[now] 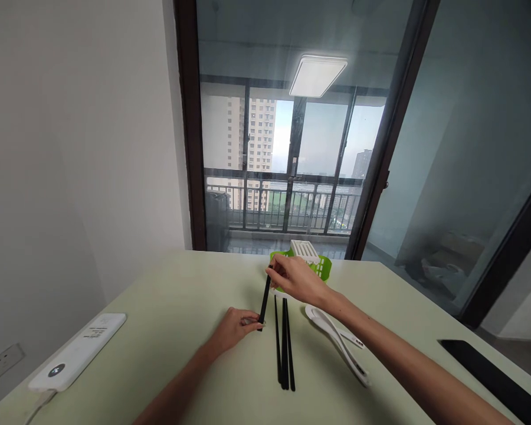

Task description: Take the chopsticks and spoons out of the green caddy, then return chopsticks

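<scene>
Here the person holds one black chopstick [264, 301] between both hands above the pale green bench [181, 295]. The right hand [296, 278] pinches the far, upper end of the stick with its fingers pressed together around it, while the left hand [234, 327] grips the near, lower end, its fingers likewise closed on the stick. The chopstick stands steeply tilted, its lower tip close to the bench top; whether it touches the surface cannot be told. Just to the right of it, a small bunch of black chopsticks [284, 345] lies flat on the bench, running roughly toward the person, close together and partly overlapping. Further right, near the right forearm, lie two white spoons [336, 339], one beside the other, their bowls pointing away from the person. Behind the right hand sits a green basket [324, 267] with a white slatted rack [305, 250] in it, at the far edge of the bench by the glass door. At the left edge of the bench rests a white power strip [77, 352], and at the right edge a flat black object [491, 372].
</scene>
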A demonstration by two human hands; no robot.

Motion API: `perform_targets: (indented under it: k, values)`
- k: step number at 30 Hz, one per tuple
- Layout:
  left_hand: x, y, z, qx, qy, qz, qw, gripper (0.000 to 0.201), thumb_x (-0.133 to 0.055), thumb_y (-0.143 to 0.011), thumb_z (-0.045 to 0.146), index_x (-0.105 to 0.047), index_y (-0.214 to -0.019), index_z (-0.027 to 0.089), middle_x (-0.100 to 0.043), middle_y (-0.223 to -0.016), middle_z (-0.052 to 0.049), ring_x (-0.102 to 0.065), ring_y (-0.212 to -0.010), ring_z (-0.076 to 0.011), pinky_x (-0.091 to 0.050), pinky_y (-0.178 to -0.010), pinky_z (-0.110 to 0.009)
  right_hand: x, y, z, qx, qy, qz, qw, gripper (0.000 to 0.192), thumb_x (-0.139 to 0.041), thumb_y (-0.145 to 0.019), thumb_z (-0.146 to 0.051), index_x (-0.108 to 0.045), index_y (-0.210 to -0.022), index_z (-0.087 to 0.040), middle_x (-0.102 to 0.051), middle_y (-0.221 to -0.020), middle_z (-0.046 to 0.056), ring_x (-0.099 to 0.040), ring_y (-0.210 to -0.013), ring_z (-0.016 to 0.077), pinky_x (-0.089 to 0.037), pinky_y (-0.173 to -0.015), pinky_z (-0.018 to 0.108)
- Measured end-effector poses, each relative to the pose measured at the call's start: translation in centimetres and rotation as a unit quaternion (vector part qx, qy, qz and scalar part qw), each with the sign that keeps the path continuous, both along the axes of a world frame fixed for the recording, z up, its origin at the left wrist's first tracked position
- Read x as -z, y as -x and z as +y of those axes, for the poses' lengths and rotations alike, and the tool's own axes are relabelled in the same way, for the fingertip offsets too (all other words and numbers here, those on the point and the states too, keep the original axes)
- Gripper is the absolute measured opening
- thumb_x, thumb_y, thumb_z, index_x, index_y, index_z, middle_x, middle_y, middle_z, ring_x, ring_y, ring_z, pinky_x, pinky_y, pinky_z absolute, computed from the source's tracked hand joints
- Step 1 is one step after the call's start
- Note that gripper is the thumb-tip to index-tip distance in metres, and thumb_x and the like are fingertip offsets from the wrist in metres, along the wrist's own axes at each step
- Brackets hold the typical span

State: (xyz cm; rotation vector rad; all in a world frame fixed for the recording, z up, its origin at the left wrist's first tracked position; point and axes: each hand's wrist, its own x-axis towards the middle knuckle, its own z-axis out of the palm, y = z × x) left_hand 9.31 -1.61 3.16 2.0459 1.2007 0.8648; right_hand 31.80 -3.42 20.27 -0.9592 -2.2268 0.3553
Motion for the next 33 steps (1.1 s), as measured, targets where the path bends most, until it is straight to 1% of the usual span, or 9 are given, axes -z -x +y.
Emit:
perform_targets:
  k: [5,15,24,33]
  values:
    - [-0.02,0.02,-0.02,-0.003,-0.006,0.010,1.000,0.025,-0.072,-0.083,0.041,-0.083,-0.092,0.020,-0.081,-0.087,-0.001,-0.072,-0.078,-0.0193,-0.052,-0.072,-0.025,0.03,-0.11,0.24,-0.007,0.013,-0.001,1.000,0.021,-0.053,-0.097,-0.029,-0.046,-0.078,-0.025,-0.073,-0.068,-0.001,-0.071,-0.063,0.0169,-0.045,-0.063,0.026]
    - [0.15,0.06,0.09,-0.026,0.005,0.016,1.000,0.027,-0.075,-0.080,0.043,-0.083,-0.092,0.020,-0.081,-0.087,-0.002,-0.070,-0.074,-0.0190,-0.052,-0.070,-0.025,-0.08,-0.38,0.42,-0.017,0.027,-0.008,0.999,0.020,-0.053,-0.097,-0.029,-0.045,-0.079,-0.026,-0.075,-0.069,-0.001,-0.072,-0.064,0.0179,-0.047,-0.064,0.027]
    - [0.02,0.06,0.03,-0.025,0.004,0.008,1.000,0.025,-0.076,-0.078,0.042,-0.083,-0.089,0.020,-0.081,-0.088,-0.003,-0.070,-0.075,-0.0186,-0.052,-0.070,-0.025,-0.38,-0.23,0.14,-0.019,0.034,-0.015,0.999,0.019,-0.053,-0.097,-0.030,-0.047,-0.079,-0.025,-0.074,-0.068,-0.001,-0.071,-0.062,0.0173,-0.047,-0.064,0.027]
    - [0.28,0.09,0.12,-0.034,0.000,0.015,0.999,0.027,-0.076,-0.077,0.044,-0.082,-0.089,0.020,-0.081,-0.088,-0.003,-0.067,-0.070,-0.0177,-0.050,-0.066,-0.025,-0.45,-0.12,0.10,-0.020,0.043,-0.014,0.999,0.020,-0.053,-0.098,-0.030,-0.047,-0.080,-0.026,-0.073,-0.068,-0.002,-0.071,-0.062,0.0170,-0.048,-0.064,0.027]
